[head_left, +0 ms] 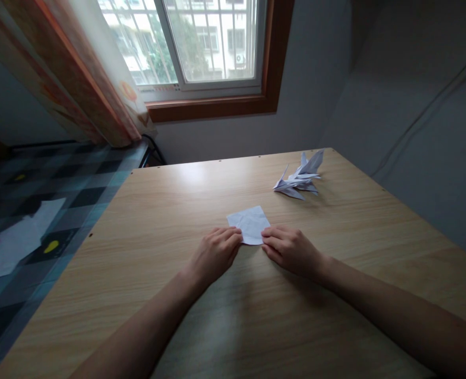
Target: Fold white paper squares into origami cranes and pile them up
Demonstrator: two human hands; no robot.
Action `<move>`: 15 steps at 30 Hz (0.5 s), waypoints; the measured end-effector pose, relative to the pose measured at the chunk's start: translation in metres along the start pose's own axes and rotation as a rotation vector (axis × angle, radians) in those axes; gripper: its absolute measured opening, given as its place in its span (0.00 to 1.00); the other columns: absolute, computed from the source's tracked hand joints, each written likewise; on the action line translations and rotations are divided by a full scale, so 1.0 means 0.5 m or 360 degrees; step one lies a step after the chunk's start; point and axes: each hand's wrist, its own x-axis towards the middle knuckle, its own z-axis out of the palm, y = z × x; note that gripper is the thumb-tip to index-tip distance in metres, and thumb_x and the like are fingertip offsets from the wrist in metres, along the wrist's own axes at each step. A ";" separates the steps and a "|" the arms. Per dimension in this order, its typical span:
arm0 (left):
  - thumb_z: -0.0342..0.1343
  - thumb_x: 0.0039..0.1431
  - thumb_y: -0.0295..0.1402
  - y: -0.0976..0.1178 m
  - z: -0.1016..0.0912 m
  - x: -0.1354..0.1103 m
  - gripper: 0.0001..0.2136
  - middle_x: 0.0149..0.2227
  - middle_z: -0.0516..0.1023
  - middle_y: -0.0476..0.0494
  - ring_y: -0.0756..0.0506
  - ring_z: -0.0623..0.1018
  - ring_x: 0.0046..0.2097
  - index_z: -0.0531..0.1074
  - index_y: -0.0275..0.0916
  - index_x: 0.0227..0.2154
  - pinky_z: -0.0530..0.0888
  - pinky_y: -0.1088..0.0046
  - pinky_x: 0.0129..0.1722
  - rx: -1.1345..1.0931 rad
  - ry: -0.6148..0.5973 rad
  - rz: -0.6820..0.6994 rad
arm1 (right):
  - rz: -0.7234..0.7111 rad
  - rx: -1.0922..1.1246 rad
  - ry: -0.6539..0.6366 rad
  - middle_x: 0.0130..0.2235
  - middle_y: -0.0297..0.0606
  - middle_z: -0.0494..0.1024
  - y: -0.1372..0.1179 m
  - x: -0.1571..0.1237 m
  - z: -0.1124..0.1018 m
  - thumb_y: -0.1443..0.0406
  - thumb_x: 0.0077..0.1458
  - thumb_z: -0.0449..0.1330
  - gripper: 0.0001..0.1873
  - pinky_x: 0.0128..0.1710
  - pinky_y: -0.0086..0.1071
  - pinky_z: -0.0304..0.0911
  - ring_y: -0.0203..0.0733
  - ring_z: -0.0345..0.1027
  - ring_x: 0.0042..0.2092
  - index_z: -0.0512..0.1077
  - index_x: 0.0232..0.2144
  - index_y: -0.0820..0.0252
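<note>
A small white folded paper (250,223) lies flat near the middle of the wooden table (169,226). My left hand (215,253) rests at its near left corner with the fingers curled and the tips pressed on the paper's edge. My right hand (290,248) sits at the near right corner, fingers bent and pinched against the paper. Both palms face down on the tabletop. Farther back on the right lies a finished folded paper figure (299,180) with pointed wings.
A bed with a dark checked cover (39,210) and loose white sheets (17,239) runs along the table's left side. A curtain (94,79) hangs beside the window (201,42) behind. Grey walls close the right side.
</note>
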 end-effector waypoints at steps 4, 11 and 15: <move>0.50 0.66 0.30 -0.005 0.001 0.002 0.08 0.36 0.81 0.44 0.45 0.77 0.40 0.73 0.39 0.33 0.73 0.68 0.43 -0.0129 0.0027 -0.0135 | 0.0098 -0.0051 -0.0005 0.34 0.42 0.79 0.002 0.000 0.000 0.67 0.62 0.57 0.11 0.41 0.35 0.66 0.43 0.71 0.38 0.75 0.28 0.62; 0.54 0.62 0.30 -0.008 0.002 0.008 0.05 0.30 0.77 0.45 0.46 0.75 0.34 0.73 0.38 0.31 0.72 0.70 0.36 -0.0270 0.0070 -0.0481 | 0.0414 -0.0024 -0.0070 0.34 0.41 0.78 0.004 0.009 0.001 0.66 0.63 0.55 0.10 0.39 0.34 0.63 0.44 0.69 0.38 0.73 0.29 0.60; 0.55 0.60 0.27 -0.010 0.008 0.009 0.06 0.30 0.76 0.48 0.47 0.75 0.32 0.72 0.38 0.40 0.72 0.71 0.35 -0.0296 0.0084 -0.0629 | 0.0456 -0.0021 -0.0064 0.35 0.41 0.78 0.007 0.017 0.012 0.69 0.62 0.55 0.06 0.41 0.34 0.63 0.44 0.70 0.40 0.72 0.34 0.60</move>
